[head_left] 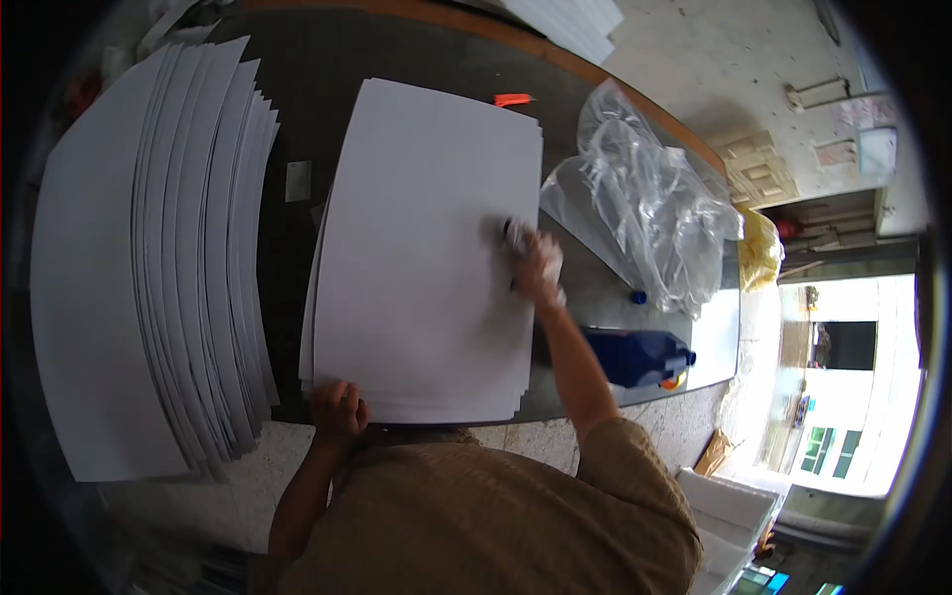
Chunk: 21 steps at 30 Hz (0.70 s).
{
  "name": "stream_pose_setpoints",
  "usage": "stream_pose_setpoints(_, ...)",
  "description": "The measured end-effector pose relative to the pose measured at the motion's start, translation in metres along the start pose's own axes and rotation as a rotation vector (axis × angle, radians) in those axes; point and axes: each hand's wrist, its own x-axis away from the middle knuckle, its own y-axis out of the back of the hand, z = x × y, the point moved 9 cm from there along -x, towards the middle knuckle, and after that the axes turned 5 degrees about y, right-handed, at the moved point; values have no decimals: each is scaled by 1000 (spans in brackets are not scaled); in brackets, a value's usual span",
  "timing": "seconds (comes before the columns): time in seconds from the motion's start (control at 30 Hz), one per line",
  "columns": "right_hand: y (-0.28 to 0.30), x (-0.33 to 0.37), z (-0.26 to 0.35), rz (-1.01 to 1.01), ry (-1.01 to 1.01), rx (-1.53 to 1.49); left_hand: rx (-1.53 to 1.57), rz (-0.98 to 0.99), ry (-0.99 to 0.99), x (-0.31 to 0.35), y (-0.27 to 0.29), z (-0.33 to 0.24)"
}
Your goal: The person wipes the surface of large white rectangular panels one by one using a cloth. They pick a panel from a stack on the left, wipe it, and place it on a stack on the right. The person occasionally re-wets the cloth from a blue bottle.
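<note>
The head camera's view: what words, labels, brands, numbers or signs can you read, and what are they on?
No text can be read.
White sheets under the hands: no print shows.
Fanned white sheets at left: none shows.
Blue bottle: nothing legible.
Pale papers at upper right: too small and blurred.

Glare at right, blurred right hand (538,270)

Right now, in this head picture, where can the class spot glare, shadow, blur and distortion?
In the head view, the bright opening at right is largely washed out; the clear plastic glints; the right hand is blurred, a soft shadow beside it on the white sheets; the left hand looks sharper; the table's far edge bows.
</note>
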Motion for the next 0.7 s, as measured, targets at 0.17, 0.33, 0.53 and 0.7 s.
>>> stream_pose_setpoints(0.17,96,147,120,226,-282,-79,87,-10,-30,-14,9,-9)
stream_pose_setpoints(0.33,158,217,178,167,-393,-61,204,87,100,-28,40,-14)
stream_pose_setpoints(0.53,167,156,120,-67,-815,-96,94,87,430,-38,48,11)
stream_pose_setpoints(0.7,107,144,112,96,-679,-94,22,128,647,-48,39,22)
